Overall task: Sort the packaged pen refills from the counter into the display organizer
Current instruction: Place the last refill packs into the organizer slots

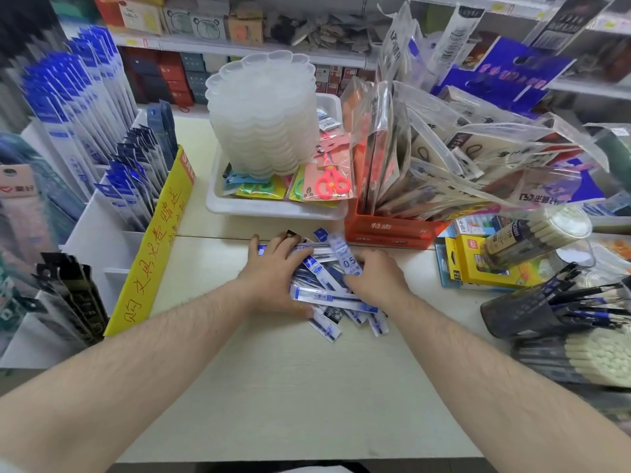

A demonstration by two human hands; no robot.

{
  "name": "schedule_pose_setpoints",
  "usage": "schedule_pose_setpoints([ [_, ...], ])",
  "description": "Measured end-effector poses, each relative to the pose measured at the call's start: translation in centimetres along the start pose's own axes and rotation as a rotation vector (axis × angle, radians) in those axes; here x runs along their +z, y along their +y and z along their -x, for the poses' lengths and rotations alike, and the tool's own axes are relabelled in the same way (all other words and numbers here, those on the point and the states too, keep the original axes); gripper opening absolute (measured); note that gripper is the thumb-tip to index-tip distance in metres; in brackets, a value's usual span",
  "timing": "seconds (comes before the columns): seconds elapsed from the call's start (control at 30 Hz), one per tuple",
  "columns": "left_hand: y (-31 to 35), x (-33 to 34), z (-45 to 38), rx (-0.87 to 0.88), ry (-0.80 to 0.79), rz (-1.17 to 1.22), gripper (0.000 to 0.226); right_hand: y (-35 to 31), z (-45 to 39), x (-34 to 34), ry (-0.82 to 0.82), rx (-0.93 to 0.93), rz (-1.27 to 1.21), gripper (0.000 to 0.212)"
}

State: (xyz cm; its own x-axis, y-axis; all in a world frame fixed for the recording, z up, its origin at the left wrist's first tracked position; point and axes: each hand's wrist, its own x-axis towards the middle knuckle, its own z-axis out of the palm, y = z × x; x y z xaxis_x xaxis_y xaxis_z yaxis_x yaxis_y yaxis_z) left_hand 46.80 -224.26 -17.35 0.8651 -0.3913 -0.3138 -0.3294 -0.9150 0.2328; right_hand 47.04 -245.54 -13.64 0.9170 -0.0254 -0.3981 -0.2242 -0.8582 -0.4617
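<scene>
A loose pile of packaged pen refills, blue and white sleeves, lies on the pale counter in the middle. My left hand rests flat on the left side of the pile, fingers spread over several packs. My right hand grips one pack marked 0.5, tilted up off the pile. The white display organizer stands at the left, its compartments holding upright blue and dark refill packs.
A yellow handwritten sign leans on the organizer's right side. Behind the pile sit a white tray with clear palettes and scissors and a red box of bagged items. Pen cups and a yellow box crowd the right.
</scene>
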Motion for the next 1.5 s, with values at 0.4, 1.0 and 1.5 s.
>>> schedule_pose_setpoints([
  [0.4,-2.0,0.0,2.2,0.335,0.112,0.02,0.049,-1.5,-0.4,-5.1,-0.126,-0.199,-0.09,0.01],
  [1.0,1.9,3.0,9.2,-0.51,0.401,0.511,0.073,-6.1,4.1,5.1,-0.21,-0.289,0.726,0.113],
  [1.5,1.2,0.9,12.2,-0.653,0.571,1.151,0.054,-6.2,5.2,4.0,-0.297,-0.097,-0.016,0.018],
])
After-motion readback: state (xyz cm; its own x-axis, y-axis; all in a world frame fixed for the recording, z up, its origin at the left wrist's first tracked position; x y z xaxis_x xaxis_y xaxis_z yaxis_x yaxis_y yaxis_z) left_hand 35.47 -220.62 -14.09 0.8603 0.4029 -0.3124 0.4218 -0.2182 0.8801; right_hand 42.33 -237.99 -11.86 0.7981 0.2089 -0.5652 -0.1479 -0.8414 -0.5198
